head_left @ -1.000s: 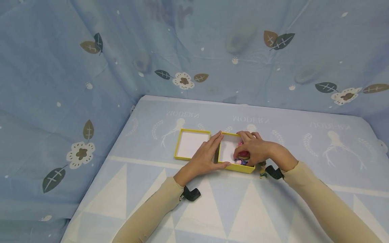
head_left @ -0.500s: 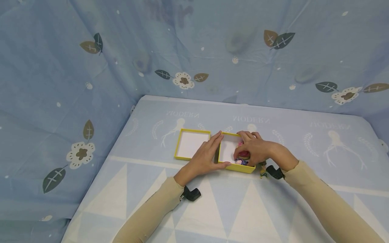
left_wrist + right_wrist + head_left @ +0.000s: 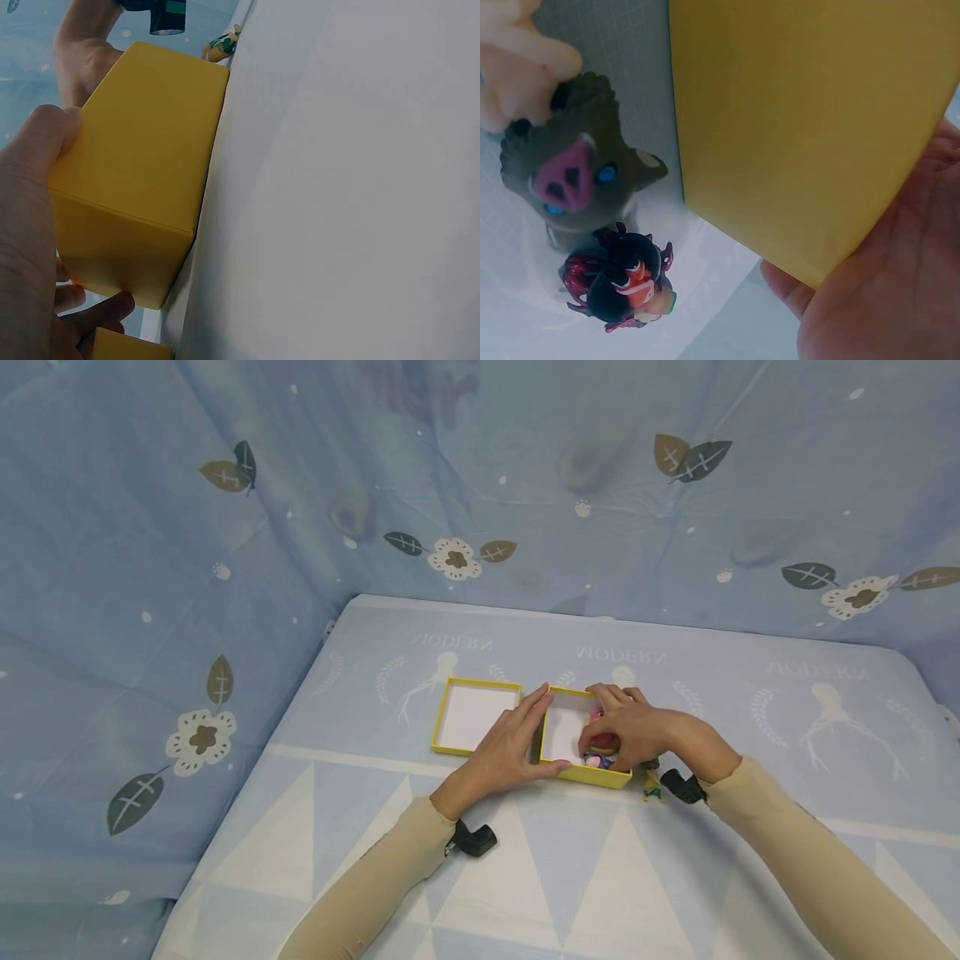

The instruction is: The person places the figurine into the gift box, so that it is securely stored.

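Note:
My left hand [image 3: 502, 752] grips the left end of an open yellow box [image 3: 588, 775], its thumb along the near wall and fingers at the left side. Reaching into the box's right part, my right hand [image 3: 637, 731] has its fingers curled round a dark red toy figurine [image 3: 603, 742]. A purple-and-pink figurine [image 3: 597, 762] lies by the near wall, and a bit of pink shows behind. The right hand covers much of these. In the left wrist view the box's yellow outer walls [image 3: 142, 142] fill the middle, the left thumb on them.
Left of the box lies the shallow yellow-edged lid [image 3: 475, 714], white inside up. A small yellow-green figurine [image 3: 652, 787] lies outside the box's right end. The right wrist view shows a boar-headed figurine [image 3: 585, 172] and a black-and-red one [image 3: 630, 281] beside the box.

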A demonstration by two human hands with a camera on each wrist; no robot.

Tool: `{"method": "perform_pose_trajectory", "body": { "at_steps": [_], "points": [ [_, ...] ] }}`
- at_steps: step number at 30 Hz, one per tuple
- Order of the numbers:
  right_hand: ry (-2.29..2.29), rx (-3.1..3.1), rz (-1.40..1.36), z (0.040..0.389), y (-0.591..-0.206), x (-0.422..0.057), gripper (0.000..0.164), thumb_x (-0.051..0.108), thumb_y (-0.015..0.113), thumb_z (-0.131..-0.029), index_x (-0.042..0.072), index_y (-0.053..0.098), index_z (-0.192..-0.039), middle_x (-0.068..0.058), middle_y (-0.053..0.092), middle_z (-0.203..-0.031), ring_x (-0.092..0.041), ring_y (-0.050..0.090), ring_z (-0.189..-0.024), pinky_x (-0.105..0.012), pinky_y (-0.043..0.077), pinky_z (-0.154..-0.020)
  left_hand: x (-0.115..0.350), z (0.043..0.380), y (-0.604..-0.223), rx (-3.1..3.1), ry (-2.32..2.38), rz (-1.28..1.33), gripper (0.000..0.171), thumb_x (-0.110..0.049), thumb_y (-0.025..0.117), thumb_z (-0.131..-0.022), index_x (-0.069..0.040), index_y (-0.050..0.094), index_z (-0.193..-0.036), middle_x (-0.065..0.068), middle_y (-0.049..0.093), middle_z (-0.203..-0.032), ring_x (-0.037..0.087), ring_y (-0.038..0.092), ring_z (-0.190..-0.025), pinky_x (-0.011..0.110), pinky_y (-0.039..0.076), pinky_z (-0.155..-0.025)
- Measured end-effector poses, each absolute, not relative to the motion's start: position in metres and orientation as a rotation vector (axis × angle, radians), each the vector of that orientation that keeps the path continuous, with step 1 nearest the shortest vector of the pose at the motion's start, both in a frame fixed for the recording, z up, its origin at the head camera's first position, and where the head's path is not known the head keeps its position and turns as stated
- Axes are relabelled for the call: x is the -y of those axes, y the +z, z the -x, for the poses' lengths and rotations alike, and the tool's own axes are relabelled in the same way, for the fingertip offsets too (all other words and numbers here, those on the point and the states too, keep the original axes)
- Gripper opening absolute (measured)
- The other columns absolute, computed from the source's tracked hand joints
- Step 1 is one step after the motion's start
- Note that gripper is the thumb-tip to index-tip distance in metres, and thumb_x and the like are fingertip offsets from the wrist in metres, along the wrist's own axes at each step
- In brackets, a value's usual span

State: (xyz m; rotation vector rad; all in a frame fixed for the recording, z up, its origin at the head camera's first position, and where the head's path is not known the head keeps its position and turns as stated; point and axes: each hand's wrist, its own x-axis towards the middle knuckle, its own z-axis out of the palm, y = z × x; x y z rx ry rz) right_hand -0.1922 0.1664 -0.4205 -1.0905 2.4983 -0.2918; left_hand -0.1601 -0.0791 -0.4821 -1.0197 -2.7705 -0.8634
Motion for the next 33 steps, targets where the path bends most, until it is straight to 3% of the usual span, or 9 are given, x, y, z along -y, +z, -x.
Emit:
{"method": "perform_pose_trajectory", "body": {
  "at_steps": [12, 21, 28, 33],
  "points": [
    [-0.371, -2.494, 1.135, 0.193, -0.421, -0.17, 0.028, 0.028, 0.083, -0.075, 0.037, 0.072, -0.099, -0.022, 0.033, -0.142, -0.044, 0.026, -0.134, -0.069, 0.021, -0.101, 0.078, 0.16, -0.484, 2.761, -0.868, 1.017, 0.101, -0.052, 0.073, -0.082, -0.007, 0.021, -0.156, 0.007, 0.021, -0.163, 0.02, 0.033, -0.145, 0.045, 0.041, -0.102],
    [-0.45, -2.515, 1.142, 0.193, -0.426, -0.172, 0.034, 0.026, 0.081, -0.077, 0.033, 0.075, -0.11, -0.028, 0.027, -0.152, -0.047, 0.017, -0.141, -0.069, 0.016, -0.102, 0.08, 0.162, -0.484, 2.773, -0.858, 1.007, 0.101, -0.053, 0.072, -0.082, -0.008, 0.021, -0.156, 0.007, 0.021, -0.163, 0.021, 0.033, -0.145, 0.052, 0.039, -0.106],
    [-0.653, -2.582, 1.152, 0.19, -0.43, -0.178, 0.041, 0.025, 0.084, -0.075, 0.027, 0.074, -0.115, -0.024, 0.028, -0.153, -0.044, 0.015, -0.144, -0.067, 0.016, -0.102, 0.079, 0.162, -0.483, 2.752, -0.877, 1.021, 0.101, -0.052, 0.073, -0.082, -0.007, 0.02, -0.156, 0.01, 0.022, -0.162, 0.024, 0.037, -0.143, 0.049, 0.042, -0.103],
    [-0.905, -2.752, 1.163, 0.183, -0.431, -0.194, 0.048, 0.021, 0.085, -0.075, 0.018, 0.071, -0.12, -0.021, 0.035, -0.148, -0.047, 0.026, -0.138, -0.069, 0.02, -0.096, 0.079, 0.16, -0.483, 2.742, -0.893, 1.027, 0.101, -0.052, 0.073, -0.082, -0.006, 0.021, -0.156, 0.012, 0.024, -0.161, 0.025, 0.037, -0.142, 0.049, 0.042, -0.102]
  ]
}}
